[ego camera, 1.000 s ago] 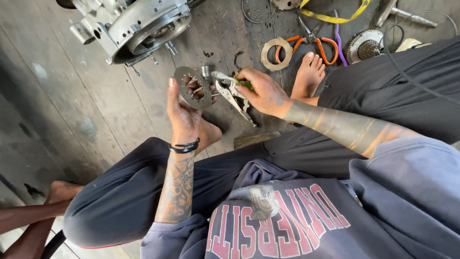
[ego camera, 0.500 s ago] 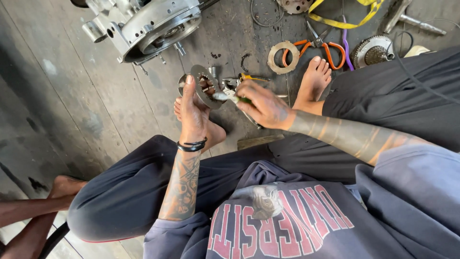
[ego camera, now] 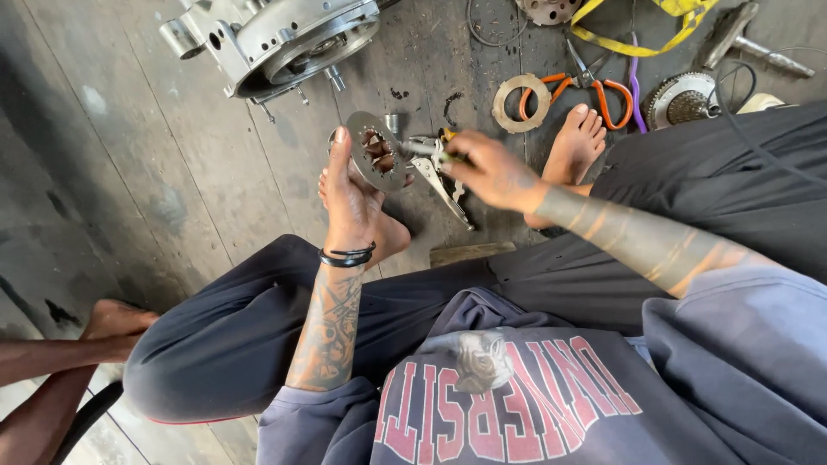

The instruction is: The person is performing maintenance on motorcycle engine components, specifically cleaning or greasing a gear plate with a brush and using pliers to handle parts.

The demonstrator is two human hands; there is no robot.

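Observation:
My left hand holds a round grey metal disc with a toothed hole in its middle, gripped by the rim and tilted up. My right hand is closed on a thin tool whose tip reaches into the disc's centre hole. Silver locking pliers lie on the floor just under my right hand. I sit on the floor with my legs folded and my bare feet near both hands.
A silver engine casing lies at the top left. A flat ring gasket, orange-handled scissors, a toothed sprocket part, a yellow strap and a small wooden block lie around. Another person's foot is at lower left.
My left hand lifted the disc and tilted it more upright. My right hand moved toward it and brought the thin tool's tip into the centre hole. The view shifted slightly.

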